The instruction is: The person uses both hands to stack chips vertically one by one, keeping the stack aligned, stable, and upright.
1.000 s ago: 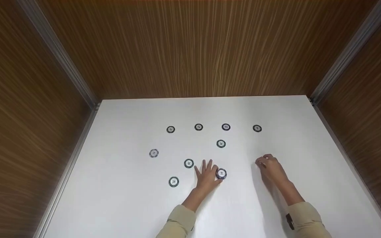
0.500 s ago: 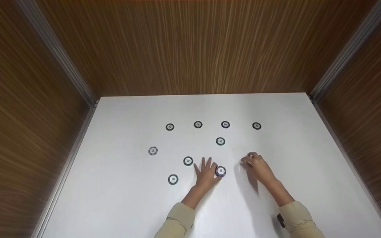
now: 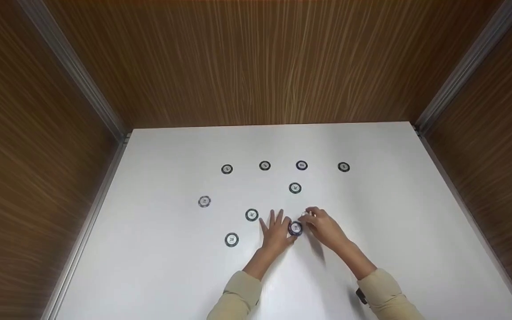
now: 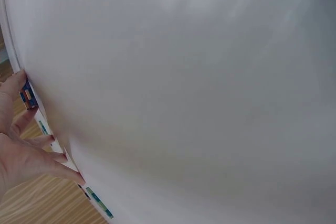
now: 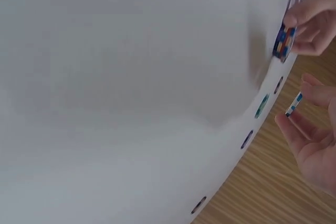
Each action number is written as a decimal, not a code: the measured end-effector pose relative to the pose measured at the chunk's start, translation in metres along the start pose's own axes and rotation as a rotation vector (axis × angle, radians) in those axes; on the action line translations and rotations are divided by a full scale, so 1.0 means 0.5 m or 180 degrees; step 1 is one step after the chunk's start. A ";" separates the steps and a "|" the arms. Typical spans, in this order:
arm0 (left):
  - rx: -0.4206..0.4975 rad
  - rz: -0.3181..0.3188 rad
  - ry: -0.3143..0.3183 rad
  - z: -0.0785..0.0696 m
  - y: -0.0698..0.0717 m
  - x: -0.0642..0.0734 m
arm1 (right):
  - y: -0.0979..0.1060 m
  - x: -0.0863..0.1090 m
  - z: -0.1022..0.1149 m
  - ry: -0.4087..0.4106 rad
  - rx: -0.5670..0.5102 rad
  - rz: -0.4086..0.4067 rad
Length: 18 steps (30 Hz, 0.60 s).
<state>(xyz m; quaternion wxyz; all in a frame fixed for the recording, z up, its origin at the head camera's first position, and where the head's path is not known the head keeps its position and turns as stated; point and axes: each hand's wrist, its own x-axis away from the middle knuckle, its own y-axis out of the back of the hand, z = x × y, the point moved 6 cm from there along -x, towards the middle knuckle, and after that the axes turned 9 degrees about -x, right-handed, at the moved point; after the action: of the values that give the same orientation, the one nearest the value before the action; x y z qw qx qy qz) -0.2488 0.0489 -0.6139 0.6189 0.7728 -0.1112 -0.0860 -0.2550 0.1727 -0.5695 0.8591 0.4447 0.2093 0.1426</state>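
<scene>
Chip stack (image 3: 295,228) pinched by the left hand (image 3: 275,238), and just off the stack's right far side, a lone white-and-blue chip (image 5: 294,104) is pinched by the right hand (image 3: 327,230)!

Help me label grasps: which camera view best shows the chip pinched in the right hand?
The right wrist view: the chip appears side-on in the right hand, its blue-and-white edge plain. The head view shows only whitish bits of it, the rest hidden by the hand; the left wrist view doesn't show it.
</scene>
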 end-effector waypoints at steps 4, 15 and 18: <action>0.0013 -0.0065 -0.0046 -0.001 0.002 -0.001 | -0.021 0.001 0.013 0.0082 -0.0015 0.0097; 0.0096 -0.0086 -0.0054 0.001 0.003 0.000 | -0.057 0.007 0.032 0.0481 0.0003 0.0109; 0.0098 -0.0092 -0.0052 0.001 0.004 0.000 | -0.061 0.008 0.033 0.0453 -0.0019 0.0136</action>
<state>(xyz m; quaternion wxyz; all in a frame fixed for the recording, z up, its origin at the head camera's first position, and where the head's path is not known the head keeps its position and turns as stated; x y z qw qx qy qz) -0.2491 0.0480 -0.6120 0.6047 0.7830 -0.1063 -0.0995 -0.2419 0.1455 -0.5869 0.8401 0.4353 0.2599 0.1928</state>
